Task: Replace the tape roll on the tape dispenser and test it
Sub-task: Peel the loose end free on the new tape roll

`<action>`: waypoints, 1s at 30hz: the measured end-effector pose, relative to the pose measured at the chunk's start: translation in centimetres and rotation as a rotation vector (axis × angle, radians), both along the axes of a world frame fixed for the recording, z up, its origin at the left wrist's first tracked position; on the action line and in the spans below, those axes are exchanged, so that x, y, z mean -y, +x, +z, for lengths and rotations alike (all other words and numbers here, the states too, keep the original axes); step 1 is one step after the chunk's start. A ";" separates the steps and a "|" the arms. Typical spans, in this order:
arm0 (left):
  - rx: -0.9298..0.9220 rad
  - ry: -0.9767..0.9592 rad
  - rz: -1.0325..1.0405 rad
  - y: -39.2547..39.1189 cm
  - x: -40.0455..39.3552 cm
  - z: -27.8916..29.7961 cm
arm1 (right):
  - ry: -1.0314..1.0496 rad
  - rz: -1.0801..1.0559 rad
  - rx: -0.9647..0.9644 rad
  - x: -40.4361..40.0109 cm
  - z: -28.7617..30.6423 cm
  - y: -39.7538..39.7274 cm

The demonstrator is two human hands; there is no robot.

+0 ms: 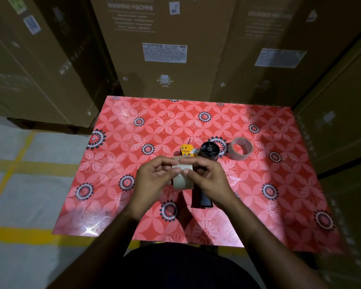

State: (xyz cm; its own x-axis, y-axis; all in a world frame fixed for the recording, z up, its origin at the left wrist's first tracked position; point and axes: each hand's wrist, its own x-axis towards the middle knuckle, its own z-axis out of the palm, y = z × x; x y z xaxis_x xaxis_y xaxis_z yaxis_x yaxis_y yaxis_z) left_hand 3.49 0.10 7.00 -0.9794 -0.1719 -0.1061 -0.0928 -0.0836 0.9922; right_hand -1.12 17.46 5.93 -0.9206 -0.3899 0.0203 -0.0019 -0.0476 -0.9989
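Observation:
A brown tape roll [182, 181] is held edge-on above the table between both hands. My left hand [152, 180] grips its left side, and my right hand [208, 178] pinches its top edge with thumb and fingers. Behind the hands lies the tape dispenser [209, 152], with a black spool hub, an orange plate at its head and a dark handle showing below my right hand. A second tape roll [239, 151] lies on its side just right of the dispenser, nearly an empty core.
The table [133, 126] has a glossy red flowered cover. Tall cardboard washing machine boxes [165, 49] stand close behind it and along the right side. Grey floor with yellow lines [19, 165] lies to the left.

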 end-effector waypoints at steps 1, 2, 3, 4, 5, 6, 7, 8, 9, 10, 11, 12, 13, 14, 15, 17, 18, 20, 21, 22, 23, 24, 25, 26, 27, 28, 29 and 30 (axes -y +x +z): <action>-0.007 0.016 -0.003 0.1 -0.1 0.1 | -0.001 -0.032 0.009 0.1 0.0 0.0; -0.008 0.035 -0.017 0.3 -0.1 0.1 | 0.000 -0.066 0.016 0.2 0.0 0.1; -0.006 0.052 -0.042 0.4 -0.1 0.2 | 0.006 -0.100 0.020 0.3 -0.1 0.1; -0.003 0.066 -0.066 0.4 -0.1 0.2 | 0.016 -0.122 0.018 0.4 -0.1 0.1; -0.005 0.076 -0.081 0.5 -0.2 0.1 | 0.026 -0.133 0.012 0.5 -0.1 0.2; -0.010 0.077 -0.083 0.5 -0.3 0.0 | 0.032 -0.128 0.002 0.4 -0.1 0.3; -0.015 0.078 -0.070 0.6 -0.3 -0.1 | 0.036 -0.115 -0.014 0.4 0.0 0.4; -0.017 0.084 -0.049 0.6 -0.3 -0.1 | 0.040 -0.094 -0.030 0.4 0.1 0.6; -0.016 0.093 -0.033 0.6 -0.2 -0.2 | 0.042 -0.073 -0.037 0.3 0.1 0.8; -0.019 0.102 -0.033 0.6 -0.2 -0.2 | 0.038 -0.060 -0.033 0.3 0.2 0.9; -0.026 0.108 -0.046 0.6 -0.1 -0.1 | 0.030 -0.063 -0.025 0.3 0.2 1.0; -0.035 0.117 -0.062 0.6 -0.1 0.1 | 0.019 -0.076 -0.021 0.3 0.3 1.0; -0.043 0.128 -0.075 0.6 -0.1 0.1 | 0.010 -0.097 -0.019 0.4 0.3 1.0; -0.048 0.138 -0.084 0.6 -0.1 0.2 | 0.000 -0.122 -0.015 0.5 0.4 1.1; -0.052 0.143 -0.089 0.6 -0.1 0.2 | -0.013 -0.150 -0.011 0.7 0.4 1.1; -0.061 0.140 -0.099 0.7 -0.1 0.4 | -0.048 -0.199 -0.005 1.2 0.7 1.3; -0.064 0.139 -0.108 0.8 -0.2 0.5 | -0.064 -0.216 0.004 1.3 0.9 1.3; -0.072 0.136 -0.118 0.9 -0.5 0.7 | -0.093 -0.243 0.021 1.6 1.2 1.4; -0.074 0.137 -0.109 0.9 -0.8 0.8 | -0.093 -0.256 0.027 1.7 1.1 1.3; -0.072 0.138 -0.087 0.9 -0.9 0.8 | -0.086 -0.261 0.046 1.8 1.1 1.3; -0.066 0.137 -0.059 0.9 -1.1 0.7 | -0.087 -0.262 0.088 1.9 1.0 1.2; -0.061 0.136 -0.032 0.8 -1.2 0.7 | -0.101 -0.253 0.149 2.0 0.9 1.1; -0.056 0.137 -0.013 0.8 -1.3 0.7 | -0.117 -0.235 0.215 2.0 0.8 1.0; -0.053 0.138 -0.001 0.8 -1.3 0.6 | -0.120 -0.202 0.268 1.7 0.7 0.9; -0.051 0.138 0.004 0.8 -1.2 0.5 | -0.111 -0.150 0.295 1.4 0.6 0.8; -0.050 0.136 0.008 0.8 -1.1 0.4 | -0.099 -0.080 0.292 1.0 0.6 0.8; -0.049 0.133 0.009 0.9 -0.9 0.3 | -0.094 -0.006 0.271 0.7 0.6 0.8; -0.048 0.125 0.007 0.9 -0.8 0.3 | -0.093 0.050 0.253 0.5 0.6 0.9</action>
